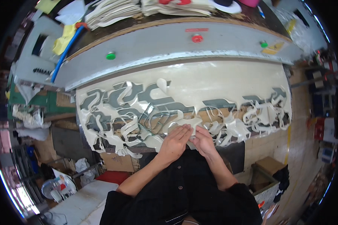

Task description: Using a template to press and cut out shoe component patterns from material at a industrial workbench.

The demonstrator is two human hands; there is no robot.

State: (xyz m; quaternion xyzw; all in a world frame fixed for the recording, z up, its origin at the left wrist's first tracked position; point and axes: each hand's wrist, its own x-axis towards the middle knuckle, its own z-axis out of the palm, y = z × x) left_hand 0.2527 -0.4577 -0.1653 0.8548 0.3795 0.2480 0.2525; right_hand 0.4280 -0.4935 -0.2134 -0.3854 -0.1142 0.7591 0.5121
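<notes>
- Presently the left hand (pixel 177 138) is lying over a cream piece (pixel 191 122), with its fingers almost straight and close together; it is pressing from above rather than grasping, as I judge.
- The right hand (pixel 203 140) is bending its fingers at the right side of the same piece, so it is opening only a little and seems to be holding the edge (its thumb is not showing clearly, so I cannot tell how firm the grip is).
- This piece is sitting at the near edge of the worktop (pixel 216 102), just before the dark shirt (pixel 180 176), probably because both hands are reaching it easily there.
- The cream sheet (pixel 229 75) is spreading flat beyond, its uncut part lying toward the grey beam (pixel 150 40); perhaps the flatness is serving the cutting.
- Loose cut strips (pixel 234 128) are tangling along the near side, some hanging over the edge.
- Stacked cream layers (pixel 174 8) are resting above the beam, apparently for being out of the way while staying near.
</notes>
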